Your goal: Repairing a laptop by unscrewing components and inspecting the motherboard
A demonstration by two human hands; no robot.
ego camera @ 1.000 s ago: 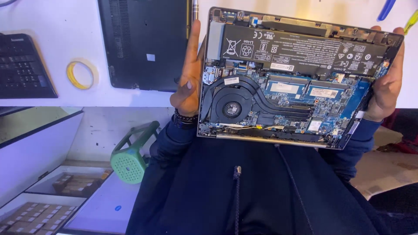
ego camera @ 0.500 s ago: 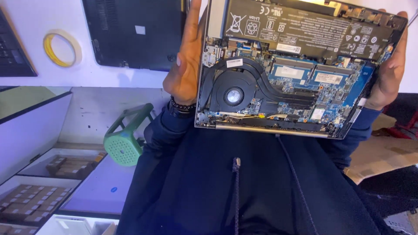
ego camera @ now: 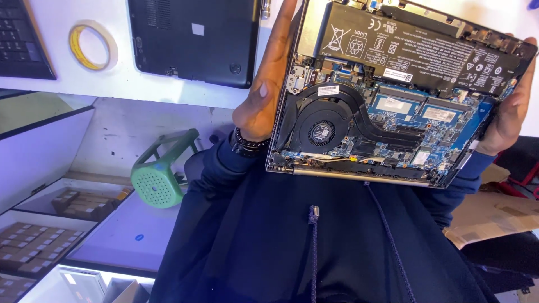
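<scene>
Holding an opened laptop between them, both hands carry it above the person's lap, its underside turned up to the camera and its near edge close to the dark hooded top. The left hand lies flat along the laptop's left edge, fingers stretched up the side and thumb pressed against the frame, so its grip is closed on the edge; a dark beaded bracelet sits at that wrist. The right hand clasps the opposite edge, thumb over the rim and the other fingers hidden behind the case, its grip also closed on the laptop. With the bottom cover off, the inside shows: a long black battery across the far half, a round black fan near the left hand with a dark heat pipe curving away from it, and a blue circuit board with memory modules toward the right hand. On the white worktop beyond, a black laptop bottom cover lies just left of the left hand, a roll of yellowish tape lies farther left, and the corner of a black keyboard shows at the frame edge. Below the worktop stands a green plastic stool, tipped on its side, beside shelves holding brown boxes.
</scene>
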